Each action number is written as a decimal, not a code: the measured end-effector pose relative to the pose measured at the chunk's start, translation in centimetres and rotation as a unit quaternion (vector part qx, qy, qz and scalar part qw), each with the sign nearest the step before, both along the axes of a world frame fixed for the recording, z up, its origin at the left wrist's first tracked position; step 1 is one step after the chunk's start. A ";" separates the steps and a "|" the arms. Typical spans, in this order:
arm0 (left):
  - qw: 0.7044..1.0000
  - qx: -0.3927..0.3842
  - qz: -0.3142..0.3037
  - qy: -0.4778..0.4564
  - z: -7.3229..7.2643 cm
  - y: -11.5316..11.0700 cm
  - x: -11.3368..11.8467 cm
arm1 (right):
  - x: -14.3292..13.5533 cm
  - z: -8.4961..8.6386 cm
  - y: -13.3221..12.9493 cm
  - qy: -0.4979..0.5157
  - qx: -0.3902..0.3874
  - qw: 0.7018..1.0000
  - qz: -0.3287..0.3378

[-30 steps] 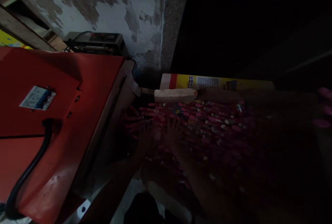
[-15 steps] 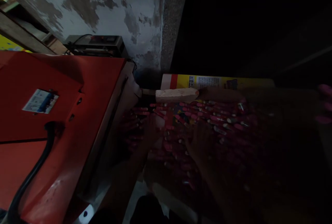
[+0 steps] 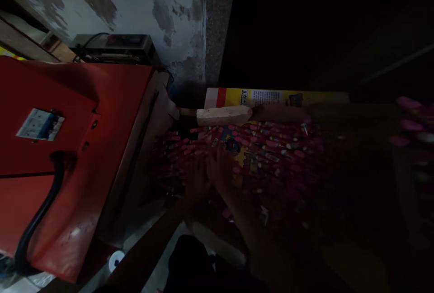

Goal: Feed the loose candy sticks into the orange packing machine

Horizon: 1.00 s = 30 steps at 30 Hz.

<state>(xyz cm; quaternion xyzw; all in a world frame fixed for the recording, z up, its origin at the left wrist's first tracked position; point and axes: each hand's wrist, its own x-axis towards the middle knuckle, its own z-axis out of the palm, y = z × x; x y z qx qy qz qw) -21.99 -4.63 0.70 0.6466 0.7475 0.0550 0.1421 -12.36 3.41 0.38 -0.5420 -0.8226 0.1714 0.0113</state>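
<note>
Many small pink stick-like pieces (image 3: 271,144), some with clear or whitish parts, lie spread over a printed yellow sheet (image 3: 241,159); their exact kind is too dark to make out. My left hand (image 3: 197,177) rests among them at the left side of the sheet, fingers stretched forward. Close beside it, almost touching, is my right hand (image 3: 219,168), its fingers also extended over the pieces. Both hands are in deep shadow and neither shows a piece in its grip. What lies under the palms is hidden.
A red metal machine (image 3: 118,116) with a black curved handle (image 3: 56,202) stands on the left. A pale wooden block (image 3: 224,115) edges the far side, before a yellow printed board (image 3: 266,97). More pink pieces (image 3: 412,125) lie far right. A grey device (image 3: 111,49) sits behind.
My right hand has moved left, beside my left hand, pushing pieces that way. More of the sheet's printed picture shows to its right. The view has shifted slightly.
</note>
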 end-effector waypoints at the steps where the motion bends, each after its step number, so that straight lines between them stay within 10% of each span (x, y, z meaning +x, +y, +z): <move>1: 1.000 -0.016 -0.011 0.008 -0.3 0.1 -0.2 | 1.6 0.0 -0.1 -0.001 0.017 1.000 0.004; 6: 0.994 -0.032 -0.097 0.048 -2.1 -0.7 -2.1 | 7.8 -0.5 -1.2 -0.030 0.068 0.995 0.060; 13: 0.995 -0.056 -0.034 0.080 -2.2 -0.8 -5.0 | 1.0 -1.3 -0.7 0.049 0.017 0.971 0.234; 17: 0.996 -0.033 0.010 0.083 -1.3 -1.3 -5.6 | -0.6 -2.2 0.0 0.098 0.048 0.986 0.123; 21: 0.996 -0.008 -0.079 0.030 -1.8 -2.5 -3.5 | -1.0 -3.6 1.9 0.065 0.086 0.989 -0.101; 26: 0.986 -0.012 -0.165 0.032 -3.3 -1.6 -1.5 | -3.2 -3.9 4.8 0.078 0.034 0.995 -0.050; 30: 0.984 -0.008 -0.166 0.070 -3.5 -1.4 -3.4 | 3.0 -1.0 7.3 0.083 0.115 0.988 -0.055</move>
